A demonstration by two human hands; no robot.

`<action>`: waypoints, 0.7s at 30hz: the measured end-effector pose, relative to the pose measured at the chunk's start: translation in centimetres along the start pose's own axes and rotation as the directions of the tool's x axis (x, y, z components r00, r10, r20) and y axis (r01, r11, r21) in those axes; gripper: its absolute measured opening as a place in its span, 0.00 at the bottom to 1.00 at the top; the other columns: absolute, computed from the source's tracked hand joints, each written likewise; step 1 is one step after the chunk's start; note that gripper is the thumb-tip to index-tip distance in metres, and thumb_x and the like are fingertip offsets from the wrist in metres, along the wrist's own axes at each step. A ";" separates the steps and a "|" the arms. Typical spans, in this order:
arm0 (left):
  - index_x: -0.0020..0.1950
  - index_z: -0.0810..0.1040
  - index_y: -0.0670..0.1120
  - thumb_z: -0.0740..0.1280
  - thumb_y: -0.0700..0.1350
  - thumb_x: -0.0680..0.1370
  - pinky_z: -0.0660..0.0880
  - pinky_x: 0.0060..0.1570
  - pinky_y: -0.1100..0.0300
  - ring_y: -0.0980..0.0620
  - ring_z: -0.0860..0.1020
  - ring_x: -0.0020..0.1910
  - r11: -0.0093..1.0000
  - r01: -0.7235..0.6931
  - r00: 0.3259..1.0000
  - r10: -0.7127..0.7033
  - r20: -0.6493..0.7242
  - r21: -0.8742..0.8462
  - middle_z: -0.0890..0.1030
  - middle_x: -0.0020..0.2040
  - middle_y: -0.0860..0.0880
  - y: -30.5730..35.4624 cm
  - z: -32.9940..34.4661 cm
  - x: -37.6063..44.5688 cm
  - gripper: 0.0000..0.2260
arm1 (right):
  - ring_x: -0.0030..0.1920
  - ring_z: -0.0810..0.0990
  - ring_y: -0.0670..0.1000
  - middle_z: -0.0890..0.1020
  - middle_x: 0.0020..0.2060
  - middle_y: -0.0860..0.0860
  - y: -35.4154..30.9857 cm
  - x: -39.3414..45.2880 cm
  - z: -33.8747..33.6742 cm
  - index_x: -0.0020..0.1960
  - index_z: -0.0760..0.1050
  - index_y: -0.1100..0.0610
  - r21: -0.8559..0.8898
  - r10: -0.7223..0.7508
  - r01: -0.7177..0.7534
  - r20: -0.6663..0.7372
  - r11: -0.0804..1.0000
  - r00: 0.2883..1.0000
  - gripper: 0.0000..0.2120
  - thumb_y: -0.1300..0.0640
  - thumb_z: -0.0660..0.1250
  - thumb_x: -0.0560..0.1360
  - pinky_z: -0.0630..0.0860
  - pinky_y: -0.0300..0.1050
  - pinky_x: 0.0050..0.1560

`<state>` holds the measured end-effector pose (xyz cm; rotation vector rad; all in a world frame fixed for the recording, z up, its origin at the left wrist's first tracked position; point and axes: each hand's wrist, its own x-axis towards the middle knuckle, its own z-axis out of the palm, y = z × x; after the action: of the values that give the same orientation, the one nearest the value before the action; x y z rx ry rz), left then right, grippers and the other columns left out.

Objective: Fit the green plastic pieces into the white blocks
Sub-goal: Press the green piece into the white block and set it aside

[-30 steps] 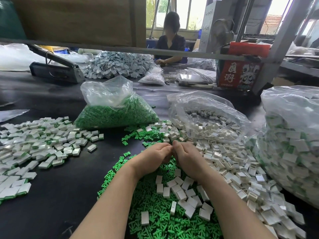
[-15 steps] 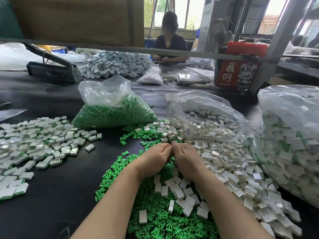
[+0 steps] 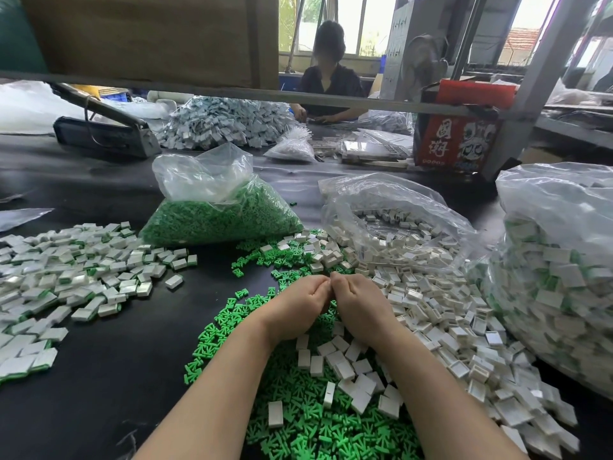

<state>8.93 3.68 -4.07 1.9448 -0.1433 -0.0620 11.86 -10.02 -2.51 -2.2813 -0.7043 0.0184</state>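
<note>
Left hand, right hand: fingers curled, fingertips meeting above green pile; pinched item hidden, cannot tell what.
Largest first:
- bulging sack of finished blocks, far right: much done.
- spread of assembled blocks, left.
- loose white blocks, right: plenty left.
- bagged green pieces, unopened stock.
- loose green pieces beneath wrists.
Judged roughly midway, far from finished.

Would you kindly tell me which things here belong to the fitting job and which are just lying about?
Job:
- loose green pieces
- white blocks
- green bag
- block bag
- finished pile
- left hand
- right hand

Lying about:
- red box
- grey pile
- black device
</note>
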 end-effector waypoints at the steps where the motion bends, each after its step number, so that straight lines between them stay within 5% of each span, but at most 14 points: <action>1: 0.55 0.79 0.50 0.54 0.47 0.84 0.74 0.60 0.58 0.52 0.79 0.57 1.000 0.000 1.000 0.000 -0.003 0.010 0.83 0.54 0.48 0.0 0.0 0.0 0.13 | 0.28 0.67 0.48 0.70 0.25 0.48 0.0 0.0 0.0 0.28 0.65 0.53 -0.002 0.001 -0.001 0.003 1.000 1.000 0.24 0.53 0.52 0.83 0.61 0.46 0.32; 11: 0.59 0.78 0.45 0.54 0.46 0.84 0.74 0.62 0.53 0.49 0.79 0.58 0.999 0.002 1.000 -0.002 -0.001 0.051 0.82 0.55 0.46 0.4 0.1 -0.3 0.14 | 0.28 0.68 0.48 0.70 0.25 0.47 0.3 0.0 0.0 0.29 0.65 0.52 0.016 0.004 -0.004 0.007 1.000 1.000 0.23 0.53 0.52 0.83 0.63 0.47 0.33; 15: 0.54 0.79 0.42 0.55 0.46 0.84 0.73 0.55 0.49 0.49 0.78 0.48 1.000 0.019 1.000 -0.019 0.012 0.003 0.81 0.49 0.47 0.8 -0.3 -0.6 0.14 | 0.31 0.73 0.47 0.75 0.28 0.46 0.5 0.1 0.0 0.31 0.70 0.50 0.051 0.017 -0.017 -0.003 0.999 1.000 0.25 0.48 0.50 0.84 0.65 0.45 0.34; 18: 0.40 0.77 0.50 0.56 0.49 0.82 0.73 0.43 0.65 0.61 0.74 0.36 0.993 0.019 0.999 -0.023 -0.033 -0.114 0.78 0.35 0.58 1.3 -0.8 -1.0 0.15 | 0.37 0.77 0.51 0.80 0.34 0.49 0.5 0.3 0.0 0.37 0.76 0.52 0.055 0.016 -0.015 -0.004 0.998 1.000 0.25 0.45 0.48 0.84 0.71 0.48 0.39; 21: 0.39 0.74 0.49 0.53 0.47 0.84 0.70 0.33 0.71 0.63 0.72 0.29 0.966 0.059 0.996 -0.074 -0.049 -0.252 0.75 0.29 0.60 1.8 -1.0 -0.9 0.17 | 0.34 0.75 0.52 0.78 0.30 0.49 0.6 0.4 -0.1 0.37 0.75 0.55 0.161 0.006 0.005 -0.069 0.987 0.998 0.24 0.44 0.51 0.83 0.73 0.55 0.40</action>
<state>8.01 4.08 -2.05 1.6968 -0.0292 -0.0644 12.52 -10.24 -2.71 -2.1176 -0.6422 -0.0037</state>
